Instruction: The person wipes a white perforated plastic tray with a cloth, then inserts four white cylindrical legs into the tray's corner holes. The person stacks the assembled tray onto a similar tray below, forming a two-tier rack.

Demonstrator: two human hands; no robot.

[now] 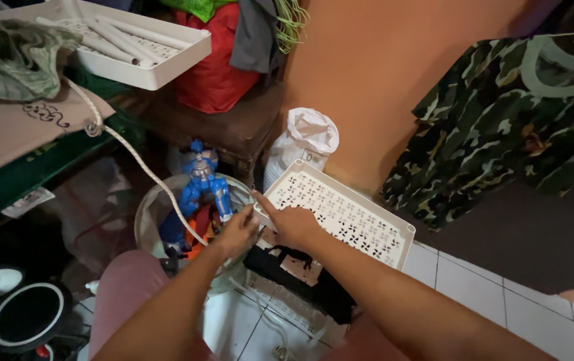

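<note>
Item 1: my left hand (pixel 237 234), centre of the frame, fingers curled together at the corner of a white perforated shelf tray (pixel 347 217); whether that grip truly clamps the corner I cannot tell.

Item 2: my right hand (pixel 294 224), just beside the left, lying on the same corner with the index finger stretched out; not closed on anything I can see.

Item 3: the tray itself, tilted, its far edge leaning toward the orange wall (pixel 380 67), its near end over a black object (pixel 304 281) on the floor.

Item 4: a blue toy robot (pixel 201 184) standing in a clear round tub (pixel 150 220), left of centre, touching or nearly touching my left hand.

Item 5: a white cord (pixel 133 154) running down from the upper left across the tub.

Risk, in my judgement: the tray rests at an angle on one corner, so a loose grip could let it slide off; the cord lies close enough to snag a wrist and tip the toy.

Surroundings: white tiled floor (pixel 501 301), lower right. A second white tray (pixel 160 60) with tubes at the upper left, on a cluttered dark bench (pixel 233 127). A camouflage garment (pixel 501 120) hangs at the right; a white sack (pixel 304 144) stands by the wall.
</note>
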